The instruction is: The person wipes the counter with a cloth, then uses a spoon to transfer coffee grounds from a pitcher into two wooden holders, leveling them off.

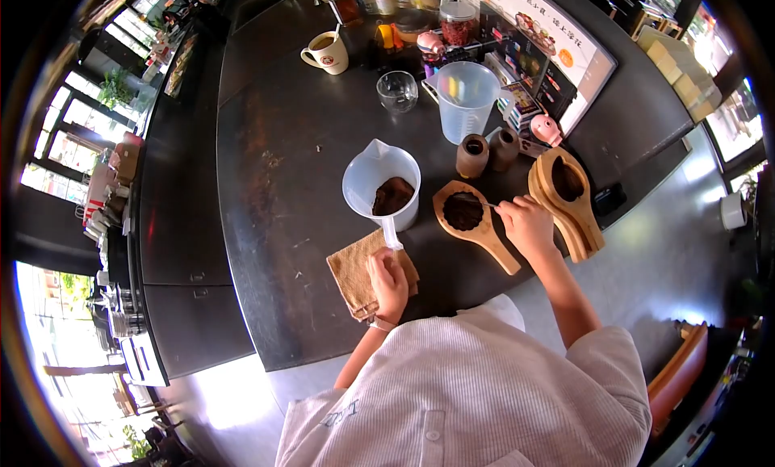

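Observation:
My left hand (389, 288) lies over a folded brown cloth (353, 275), fingers curled in, just below the handle of a clear plastic measuring jug (359, 180). Whether those fingers hold anything is hidden. Dark brown chunks (393, 196) lie in that jug. With closed fingers, my right hand (526, 224) pinches a thin tool (491, 205), its tip at the rim of a wooden mould (486, 237). Dark brown material (463, 211) fills the mould's scalloped hollow. Right of this hand is a stack of similar wooden moulds (580, 213), the top one with a dark hollow.
Behind the moulds stand two small brown jars (472, 155) and a second measuring jug (466, 102). Farther back are a glass cup (396, 92), a mug (328, 54) with a spoon, and a menu board (557, 43). A pink pig figurine (546, 129) sits by the board.

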Tool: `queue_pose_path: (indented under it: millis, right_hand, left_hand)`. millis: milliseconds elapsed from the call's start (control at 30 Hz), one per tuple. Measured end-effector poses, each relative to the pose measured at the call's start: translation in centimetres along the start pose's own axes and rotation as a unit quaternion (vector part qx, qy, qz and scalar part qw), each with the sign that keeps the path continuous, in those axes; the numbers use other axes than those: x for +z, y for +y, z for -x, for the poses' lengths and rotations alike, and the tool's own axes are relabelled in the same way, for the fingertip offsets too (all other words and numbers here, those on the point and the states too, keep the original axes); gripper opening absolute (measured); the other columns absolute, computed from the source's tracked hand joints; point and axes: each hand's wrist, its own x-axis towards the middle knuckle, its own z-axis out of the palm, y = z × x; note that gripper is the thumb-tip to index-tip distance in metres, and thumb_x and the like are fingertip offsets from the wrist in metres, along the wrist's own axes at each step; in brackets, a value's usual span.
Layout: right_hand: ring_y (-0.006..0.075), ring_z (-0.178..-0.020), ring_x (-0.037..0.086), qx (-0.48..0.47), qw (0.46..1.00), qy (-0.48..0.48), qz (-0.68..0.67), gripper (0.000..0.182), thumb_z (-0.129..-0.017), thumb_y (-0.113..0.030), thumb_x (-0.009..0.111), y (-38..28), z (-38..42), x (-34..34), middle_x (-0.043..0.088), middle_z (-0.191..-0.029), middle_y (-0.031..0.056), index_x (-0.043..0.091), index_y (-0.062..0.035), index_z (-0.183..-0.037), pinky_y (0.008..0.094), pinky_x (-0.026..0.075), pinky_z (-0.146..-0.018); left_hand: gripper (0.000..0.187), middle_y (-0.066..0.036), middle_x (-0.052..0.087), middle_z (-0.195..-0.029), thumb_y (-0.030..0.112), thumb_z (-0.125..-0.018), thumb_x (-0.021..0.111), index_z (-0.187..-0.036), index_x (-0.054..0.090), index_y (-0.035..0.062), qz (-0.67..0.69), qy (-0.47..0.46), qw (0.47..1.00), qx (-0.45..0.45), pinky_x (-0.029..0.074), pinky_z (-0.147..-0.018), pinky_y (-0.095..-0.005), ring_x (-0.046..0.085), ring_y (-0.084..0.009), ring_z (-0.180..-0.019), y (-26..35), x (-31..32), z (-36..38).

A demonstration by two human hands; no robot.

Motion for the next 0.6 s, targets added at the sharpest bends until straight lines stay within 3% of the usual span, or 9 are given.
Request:
queue_pose_path:
  millis: [600]
  right_hand:
    - [0.0221,-0.069,0.056,0.003,1.0,0.004,0.02,0.017,-0.081,-0.019,0.062,0.5,0.5,0.1,0.053,-0.065,0.0038,0.057,-0.0108,-0.068,0.035,0.046,-0.054]
  left_hand:
    - [0.027,-0.019,0.052,-0.101,-0.007,-0.076,0.047,-0.102,0.046,-0.0002,0.008,-0.004,1.0,0.007,0.038,-0.085,-0.0425,0.047,-0.0362,-0.092,-0.1,-0.1,0.0]
